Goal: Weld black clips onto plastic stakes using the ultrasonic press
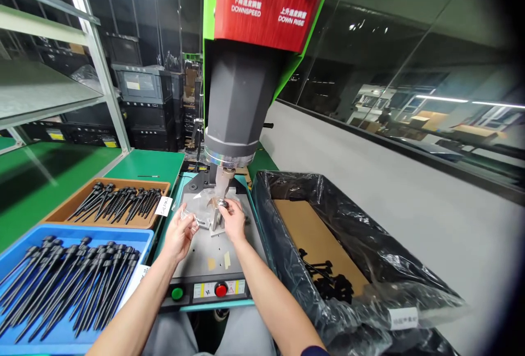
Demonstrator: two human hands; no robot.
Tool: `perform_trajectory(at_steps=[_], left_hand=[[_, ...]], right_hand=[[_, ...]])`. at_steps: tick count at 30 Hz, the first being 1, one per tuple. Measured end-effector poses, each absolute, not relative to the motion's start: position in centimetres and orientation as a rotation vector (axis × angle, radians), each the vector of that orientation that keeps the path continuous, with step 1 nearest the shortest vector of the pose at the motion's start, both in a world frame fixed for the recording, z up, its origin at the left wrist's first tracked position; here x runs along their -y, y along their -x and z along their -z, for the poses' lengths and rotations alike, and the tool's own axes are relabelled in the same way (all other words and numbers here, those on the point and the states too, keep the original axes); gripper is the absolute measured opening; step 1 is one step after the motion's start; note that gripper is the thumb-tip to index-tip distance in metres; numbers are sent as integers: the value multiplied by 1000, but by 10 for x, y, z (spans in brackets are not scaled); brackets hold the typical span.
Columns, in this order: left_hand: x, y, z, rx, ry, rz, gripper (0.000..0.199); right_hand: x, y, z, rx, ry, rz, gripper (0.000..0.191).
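Observation:
Under the press head, a clear plastic piece (200,203) lies over a small metal fixture (217,223) on the grey base plate (205,260). My left hand (180,234) is at its left side, fingers curled and pinching what looks like the edge of the plastic. On the right, my right hand (233,220) has its thumb and fingers closed around a small dark, shiny rounded part (222,203) at the top of the fixture. Just above that part is the tip of the metal horn (223,181). The fingers hide much of the part.
A blue tray (94,229) and a brown tray (118,180) of black spiked stakes stand left. At right, a box lined with black plastic (348,225) holds cardboard and several black stakes. A green button (177,293) and red button (220,290) are on the press front.

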State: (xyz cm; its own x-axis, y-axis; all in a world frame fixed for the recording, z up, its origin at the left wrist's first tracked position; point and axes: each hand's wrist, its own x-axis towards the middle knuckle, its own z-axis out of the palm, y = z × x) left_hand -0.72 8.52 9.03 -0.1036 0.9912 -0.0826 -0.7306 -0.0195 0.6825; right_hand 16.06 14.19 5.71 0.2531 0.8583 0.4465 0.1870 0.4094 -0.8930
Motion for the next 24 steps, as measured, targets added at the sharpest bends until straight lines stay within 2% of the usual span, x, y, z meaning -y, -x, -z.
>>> perform_trajectory(at_steps=[7, 13, 18, 24], left_hand=[[-102, 17, -97, -664, -601, -1545, 73], [-109, 19, -98, -699, -604, -1541, 76], [-111, 21, -93, -689, -601, -1532, 74], [-110, 21, -93, -720, -592, -1530, 73]], right_hand=[[-173, -156, -46, 1206, 1113, -634, 31], [-176, -158, -52, 1245, 1102, -764, 35], [-175, -164, -56, 1295, 1035, -811, 27], [-178, -159, -54, 992, 1030, -1027, 29]])
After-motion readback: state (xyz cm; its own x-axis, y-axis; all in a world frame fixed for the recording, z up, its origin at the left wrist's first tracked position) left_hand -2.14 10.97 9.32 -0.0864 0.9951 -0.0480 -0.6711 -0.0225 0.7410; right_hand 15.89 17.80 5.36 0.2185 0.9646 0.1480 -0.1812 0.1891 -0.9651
